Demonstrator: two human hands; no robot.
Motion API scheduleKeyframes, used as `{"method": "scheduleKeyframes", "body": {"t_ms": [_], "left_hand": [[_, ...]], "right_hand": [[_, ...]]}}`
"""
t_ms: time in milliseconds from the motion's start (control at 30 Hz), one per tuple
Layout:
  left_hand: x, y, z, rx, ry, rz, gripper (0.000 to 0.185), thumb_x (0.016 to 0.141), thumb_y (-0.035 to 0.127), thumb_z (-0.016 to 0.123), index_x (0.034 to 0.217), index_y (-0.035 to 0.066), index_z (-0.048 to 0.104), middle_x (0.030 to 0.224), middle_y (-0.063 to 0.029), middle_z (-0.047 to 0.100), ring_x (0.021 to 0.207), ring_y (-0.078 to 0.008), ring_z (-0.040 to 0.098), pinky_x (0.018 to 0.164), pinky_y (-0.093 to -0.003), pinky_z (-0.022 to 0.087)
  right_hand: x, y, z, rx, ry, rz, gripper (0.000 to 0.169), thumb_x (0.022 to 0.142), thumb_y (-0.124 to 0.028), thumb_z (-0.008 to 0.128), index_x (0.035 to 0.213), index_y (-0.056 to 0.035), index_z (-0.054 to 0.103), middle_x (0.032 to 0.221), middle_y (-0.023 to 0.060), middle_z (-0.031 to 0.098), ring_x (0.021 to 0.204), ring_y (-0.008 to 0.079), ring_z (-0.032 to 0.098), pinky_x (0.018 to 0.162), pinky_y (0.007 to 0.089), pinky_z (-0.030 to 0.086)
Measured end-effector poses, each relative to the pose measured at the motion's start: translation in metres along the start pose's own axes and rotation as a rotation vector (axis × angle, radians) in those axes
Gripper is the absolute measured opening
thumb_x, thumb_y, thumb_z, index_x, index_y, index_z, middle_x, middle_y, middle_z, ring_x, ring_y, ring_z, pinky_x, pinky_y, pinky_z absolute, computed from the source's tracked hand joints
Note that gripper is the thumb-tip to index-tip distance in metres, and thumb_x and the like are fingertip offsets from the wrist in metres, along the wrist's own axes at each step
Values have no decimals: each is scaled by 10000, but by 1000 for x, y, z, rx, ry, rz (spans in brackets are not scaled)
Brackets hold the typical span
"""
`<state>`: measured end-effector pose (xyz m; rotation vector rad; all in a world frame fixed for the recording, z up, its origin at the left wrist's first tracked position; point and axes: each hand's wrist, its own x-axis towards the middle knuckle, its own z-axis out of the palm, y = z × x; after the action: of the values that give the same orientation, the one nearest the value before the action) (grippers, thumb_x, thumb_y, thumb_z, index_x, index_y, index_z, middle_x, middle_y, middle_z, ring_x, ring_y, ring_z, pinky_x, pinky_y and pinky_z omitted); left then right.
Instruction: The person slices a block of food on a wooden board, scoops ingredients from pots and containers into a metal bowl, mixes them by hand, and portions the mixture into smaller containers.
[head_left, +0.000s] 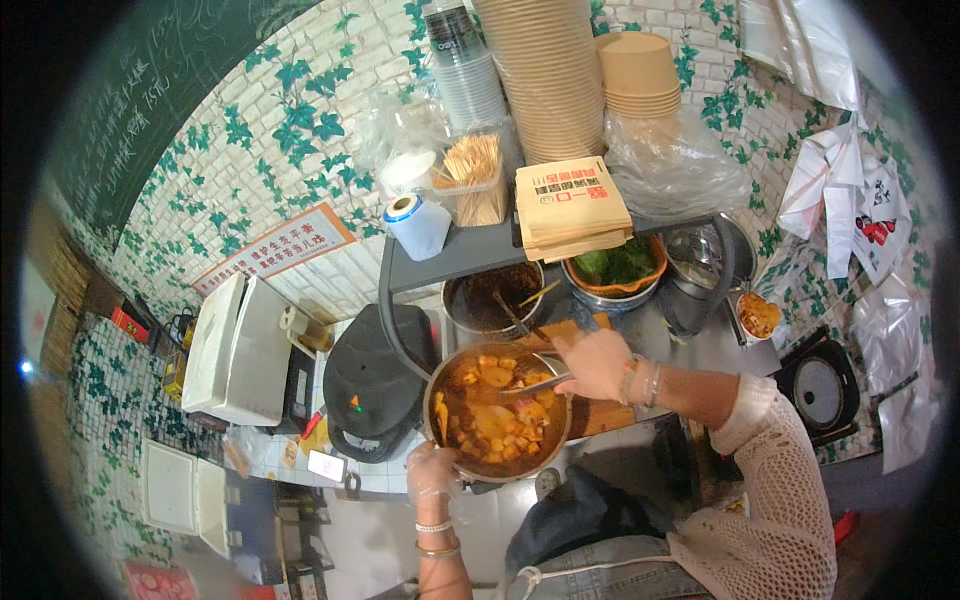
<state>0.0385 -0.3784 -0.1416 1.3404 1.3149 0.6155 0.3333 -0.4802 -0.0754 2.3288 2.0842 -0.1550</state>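
My left hand (433, 477), in a clear plastic glove, grips the near-left rim of a round metal pot (501, 474). Inside the pot is a reddish-brown stew (491, 420) with cubed pieces and larger pale slices. My right hand (596, 365) is closed around the handle of a metal utensil (536, 385), whose far end reaches into the stew; its exact shape is partly covered by the food. Bracelets circle both wrists. Behind this pot stands another pot (480, 296) of dark sauce with utensils leaning in it.
A grey shelf (465, 264) overhangs the counter, bearing paper bags (571, 210), stacked paper bowls (544, 82) and skewers (474, 172). An orange basket of greens (615, 266) is at back right. Left of the pot sits a black electric griddle (379, 375); a phone (326, 466) lies near the counter edge.
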Motion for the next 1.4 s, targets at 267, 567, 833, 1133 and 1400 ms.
{"method": "scheduleKeyframes", "body": {"t_ms": [267,567,833,1133,1400], "left_hand": [[23,-1,-7,147,-169,98,99,713,54,590,730,-42,605,627,-96,606,534,-191,620,450,-301,483],[27,20,-10,238,23,115,78,674,43,597,667,-25,560,565,-74,533,527,-134,516,506,-333,443],[26,41,-24,424,173,131,227,691,102,571,858,-20,665,725,-216,646,617,-302,627,612,-370,485],[15,46,-14,668,293,309,164,666,112,580,748,-23,626,744,-260,608,708,-429,597,639,-434,475],[6,55,3,782,358,398,126,667,85,566,695,-35,591,701,-267,583,680,-441,574,609,-447,464]], "right_hand": [[33,-17,19,121,59,-453,531,744,-475,684,1064,-58,611,802,126,654,749,295,655,611,409,516],[20,-3,43,129,234,-383,377,818,-381,623,1089,-119,602,839,78,641,762,256,654,612,372,520],[-3,24,33,111,222,-212,406,832,-400,608,1154,-153,586,860,60,650,789,233,661,621,360,520],[-35,59,85,135,265,-28,357,803,-351,633,1048,-93,604,803,95,641,732,261,648,577,381,504],[-24,26,118,-193,255,-50,256,763,-204,591,951,-31,604,805,126,645,713,233,651,589,349,514]]}}
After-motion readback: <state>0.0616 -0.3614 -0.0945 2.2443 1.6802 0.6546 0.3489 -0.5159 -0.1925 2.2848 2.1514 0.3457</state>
